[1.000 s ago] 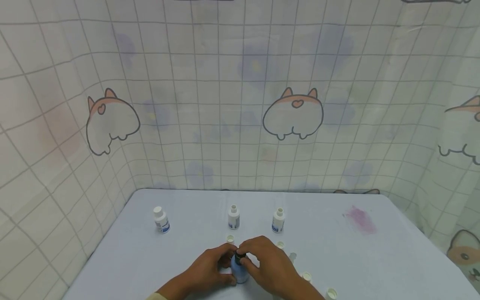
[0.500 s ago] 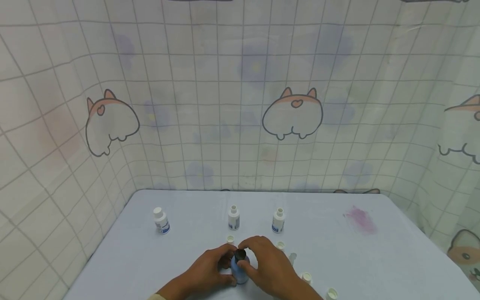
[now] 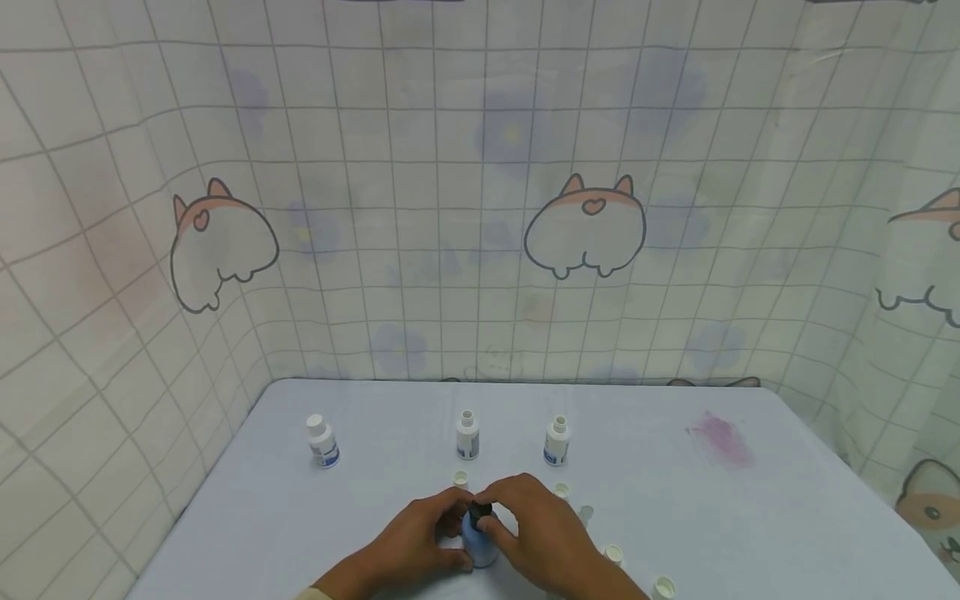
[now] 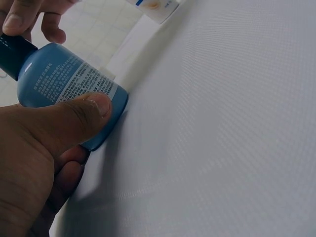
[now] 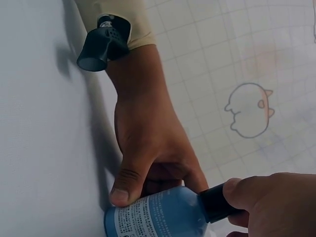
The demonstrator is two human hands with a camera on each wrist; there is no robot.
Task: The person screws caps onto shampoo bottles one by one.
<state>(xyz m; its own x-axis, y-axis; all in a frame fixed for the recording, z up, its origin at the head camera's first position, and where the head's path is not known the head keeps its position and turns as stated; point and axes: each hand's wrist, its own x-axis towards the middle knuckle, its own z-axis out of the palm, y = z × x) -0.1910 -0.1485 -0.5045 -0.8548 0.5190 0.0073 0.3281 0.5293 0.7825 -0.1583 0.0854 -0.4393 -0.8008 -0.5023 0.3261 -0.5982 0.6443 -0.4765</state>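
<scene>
A blue bottle (image 3: 480, 546) with a black cap (image 3: 481, 510) stands on the table between my hands. My left hand (image 3: 415, 537) grips its body, thumb on the near side and fingers behind. From the right, my right hand (image 3: 542, 533) pinches the black cap between thumb and fingers. The left wrist view shows printed text on the blue bottle (image 4: 47, 74), with my left thumb (image 4: 81, 118) pressed across the label. In the right wrist view, my right thumb (image 5: 242, 192) lies against the black cap (image 5: 217, 202). Whether the cap turns cannot be told.
Two white bottles without caps, one (image 3: 467, 435) behind my hands and one (image 3: 557, 442) to its right, stand farther back. A capped white bottle (image 3: 322, 442) stands left. Several white caps (image 3: 663, 587) and a small translucent piece (image 3: 586, 514) lie near my right hand. A pink stain (image 3: 720, 439) marks the table.
Half a second ago my right fingers were spread wider around the cap and its top showed more. Now they are closed in on it again. The left hand and bottle have stayed put.
</scene>
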